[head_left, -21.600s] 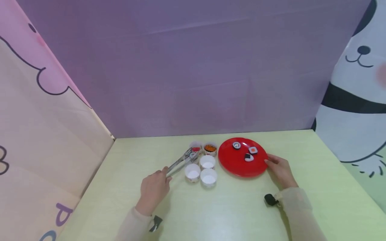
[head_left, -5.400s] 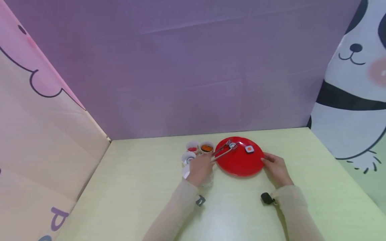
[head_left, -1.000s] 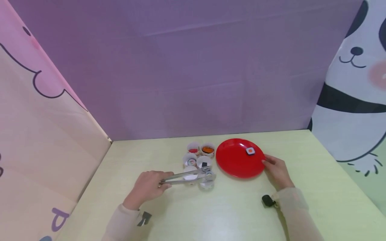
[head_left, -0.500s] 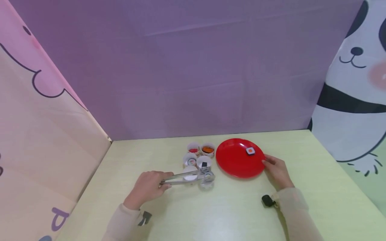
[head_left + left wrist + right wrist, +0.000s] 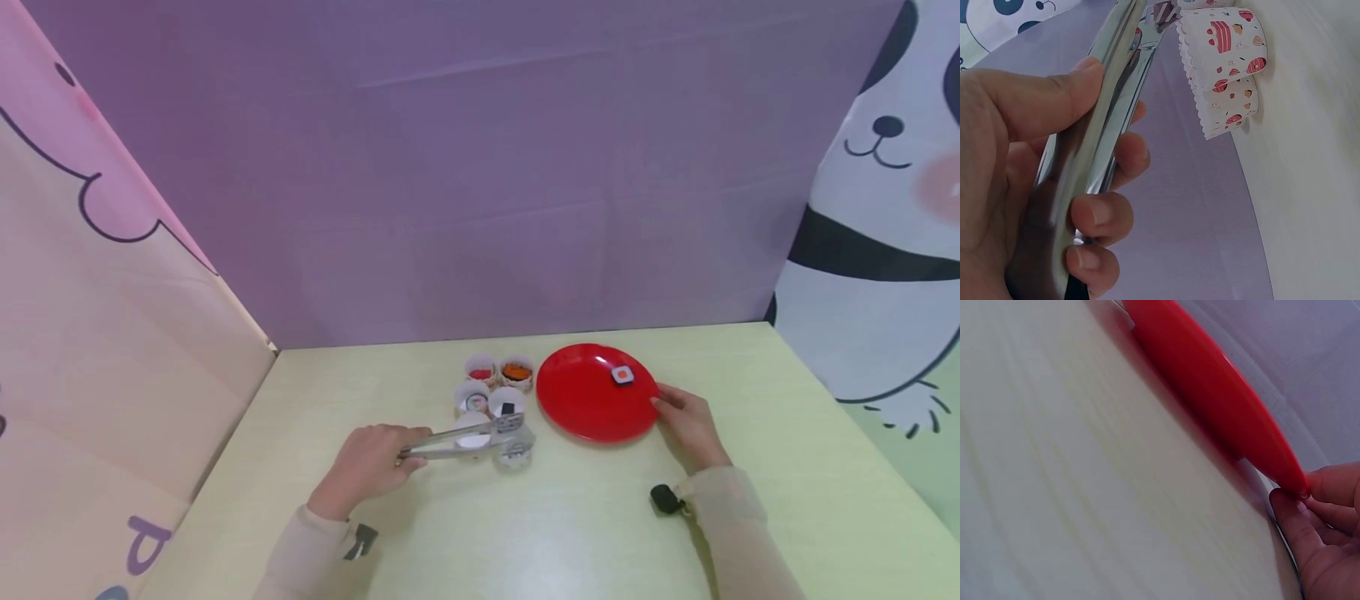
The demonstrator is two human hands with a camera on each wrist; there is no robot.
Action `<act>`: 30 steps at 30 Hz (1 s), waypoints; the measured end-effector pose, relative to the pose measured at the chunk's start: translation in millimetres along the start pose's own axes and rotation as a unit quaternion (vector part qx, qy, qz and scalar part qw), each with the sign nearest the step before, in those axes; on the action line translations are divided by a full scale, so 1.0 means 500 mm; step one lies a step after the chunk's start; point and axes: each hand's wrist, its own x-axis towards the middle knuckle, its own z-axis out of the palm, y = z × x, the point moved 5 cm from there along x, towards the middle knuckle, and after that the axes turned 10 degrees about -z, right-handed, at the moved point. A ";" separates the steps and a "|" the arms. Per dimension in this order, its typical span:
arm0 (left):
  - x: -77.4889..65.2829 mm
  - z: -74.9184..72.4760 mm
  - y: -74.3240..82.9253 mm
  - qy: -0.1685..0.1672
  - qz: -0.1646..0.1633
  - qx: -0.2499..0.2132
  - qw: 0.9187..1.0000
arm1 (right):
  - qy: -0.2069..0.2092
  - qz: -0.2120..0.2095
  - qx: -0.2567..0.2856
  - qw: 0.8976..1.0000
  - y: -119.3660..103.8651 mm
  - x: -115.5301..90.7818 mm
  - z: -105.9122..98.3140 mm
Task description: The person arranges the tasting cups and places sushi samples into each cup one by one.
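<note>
In the head view my left hand (image 5: 367, 468) holds metal tongs (image 5: 450, 437); their tips are over the front right paper cup (image 5: 514, 461), whose contents are mostly hidden. In the left wrist view the thumb and curled fingers grip the tongs' handles (image 5: 1088, 134). My right hand (image 5: 693, 427) pinches the right rim of a red plate (image 5: 588, 410), seen edge-on in the right wrist view. One toy sushi piece (image 5: 622, 376), orange-centred with a dark rim, lies on the plate. A round sushi roll (image 5: 476, 402) and a black-and-white rice ball (image 5: 508, 408) sit in the middle cups.
Two back cups hold a red-pink piece (image 5: 481, 374) and an orange-topped piece (image 5: 517, 372). A white front left cup (image 5: 471, 422) stands partly behind the tongs. A purple sheet (image 5: 480, 208) closes off the table's back; printed panels stand at both sides.
Earlier the plate bore three sushi pieces; the rice ball and round roll have left it. The tongs moved from plate to cups. In the last second the tongs and hands barely shift.
</note>
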 end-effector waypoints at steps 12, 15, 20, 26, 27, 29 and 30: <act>-0.003 -0.003 0.001 -0.005 -0.011 0.014 1.000 | 0.007 -0.004 0.020 1.000 0.000 -0.001 0.002; -0.002 -0.004 0.002 0.001 -0.006 0.011 1.000 | 0.006 0.000 0.018 1.000 0.000 -0.001 0.002; 0.003 -0.005 0.007 0.015 0.004 0.005 1.000 | 0.005 0.006 0.018 1.000 0.001 -0.002 0.001; 0.016 0.001 0.020 0.027 0.016 0.002 0.999 | 0.003 0.014 0.019 1.000 0.002 -0.002 0.001; 0.018 0.002 0.022 0.028 0.016 0.002 0.999 | 0.003 0.015 0.019 1.000 0.002 -0.002 0.001; 0.024 0.004 0.028 0.029 0.015 0.003 0.999 | 0.002 0.016 0.024 1.000 0.001 -0.003 0.002; 0.027 0.005 0.031 0.028 0.011 0.002 1.000 | 0.002 0.017 0.024 1.000 0.001 -0.003 0.002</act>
